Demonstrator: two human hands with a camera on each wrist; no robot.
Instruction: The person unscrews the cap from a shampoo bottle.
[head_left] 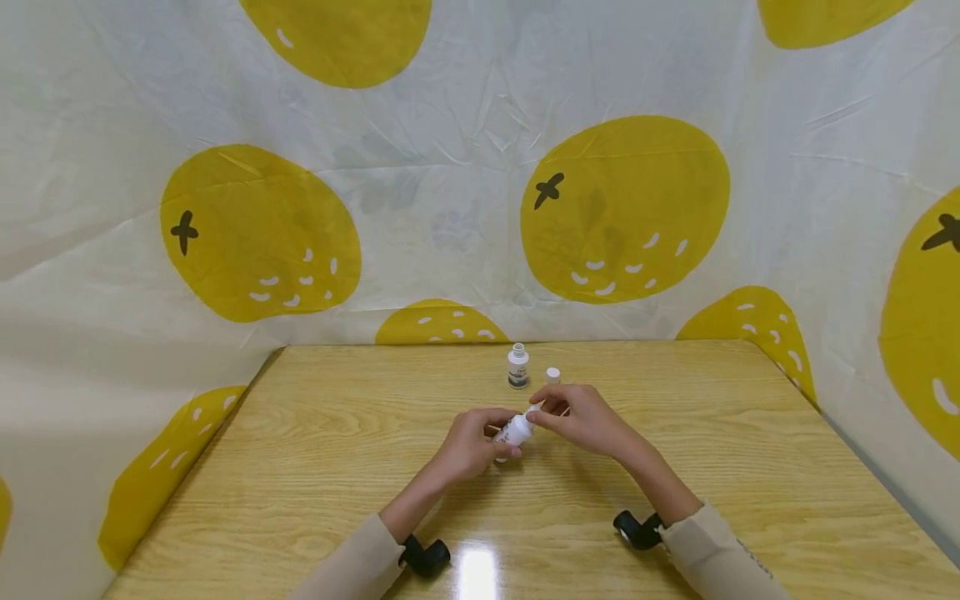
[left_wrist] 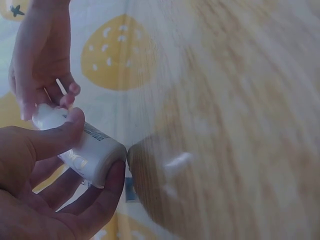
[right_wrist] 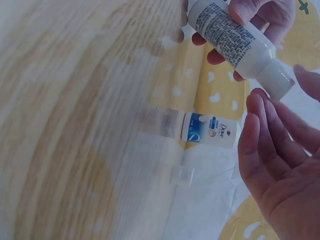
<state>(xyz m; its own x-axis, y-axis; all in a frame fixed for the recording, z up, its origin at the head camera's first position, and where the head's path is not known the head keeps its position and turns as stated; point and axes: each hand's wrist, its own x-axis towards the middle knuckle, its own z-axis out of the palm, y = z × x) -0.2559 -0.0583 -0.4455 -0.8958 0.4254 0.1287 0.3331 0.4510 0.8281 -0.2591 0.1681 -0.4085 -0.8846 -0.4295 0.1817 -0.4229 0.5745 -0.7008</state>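
Note:
In the head view, my left hand [head_left: 471,446] grips a small white bottle [head_left: 512,432] around its body, tilted with its cap end up and to the right. Small print covers the bottle's side in the right wrist view. At the top end, the fingertips and thumb of my right hand [head_left: 581,415] are around the white cap [right_wrist: 275,80]. Whether the cap is loose on the neck cannot be seen. Behind the hands stands a second white bottle [head_left: 518,367], upright with a bare neck; its label [right_wrist: 202,128] reads Dove.
A separate white cap [head_left: 552,375] sits on the wooden table [head_left: 337,433] to the right of the standing bottle. A cloth [head_left: 442,200] printed with yellow fruit hangs behind the table and along its sides. Dark wrist cameras [head_left: 426,557] hang below both sleeves.

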